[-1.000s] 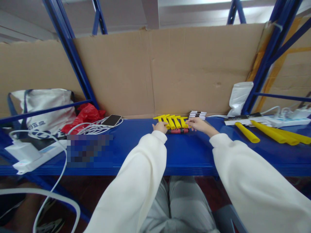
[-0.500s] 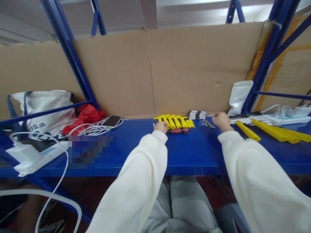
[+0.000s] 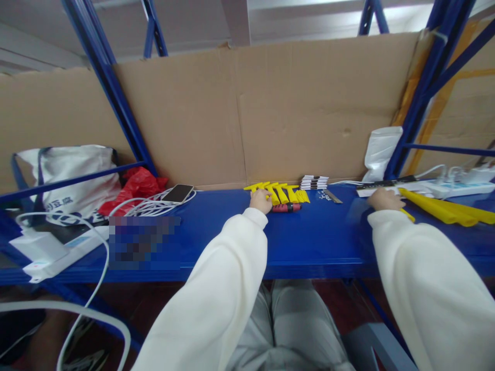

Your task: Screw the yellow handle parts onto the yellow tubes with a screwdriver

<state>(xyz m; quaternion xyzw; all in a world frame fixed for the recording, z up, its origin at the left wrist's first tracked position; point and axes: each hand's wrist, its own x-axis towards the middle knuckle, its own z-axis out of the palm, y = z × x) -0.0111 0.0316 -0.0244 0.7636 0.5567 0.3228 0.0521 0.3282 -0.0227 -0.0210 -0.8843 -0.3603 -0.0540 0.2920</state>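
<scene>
My left hand (image 3: 261, 201) rests at the left end of a row of yellow T-shaped pieces (image 3: 281, 193). Its fingers are curled, with yellow plastic showing at the fingertips. Just right of it lies a red-and-black tool handle (image 3: 286, 208), perhaps a screwdriver. My right hand (image 3: 385, 199) is over a yellow long piece (image 3: 408, 214), covering most of it; one end sticks out by the wrist. The fingers there are mostly hidden. Between the hands are a stack of small white-and-black packs (image 3: 314, 182), small metal bits (image 3: 323, 195) and a thin metal strip (image 3: 332, 196).
More yellow long pieces (image 3: 444, 208) lie at the right, before a white power strip (image 3: 460, 189). On the left are a phone (image 3: 178, 193), coiled white cable (image 3: 149, 207), a red plastic bag (image 3: 135, 188) and a cloth bag (image 3: 77, 172). Cardboard (image 3: 301, 113) stands behind the blue table (image 3: 309, 242).
My right hand has moved right, from beside the metal strip to the yellow long piece, and now hides most of it. My left hand has shifted slightly right.
</scene>
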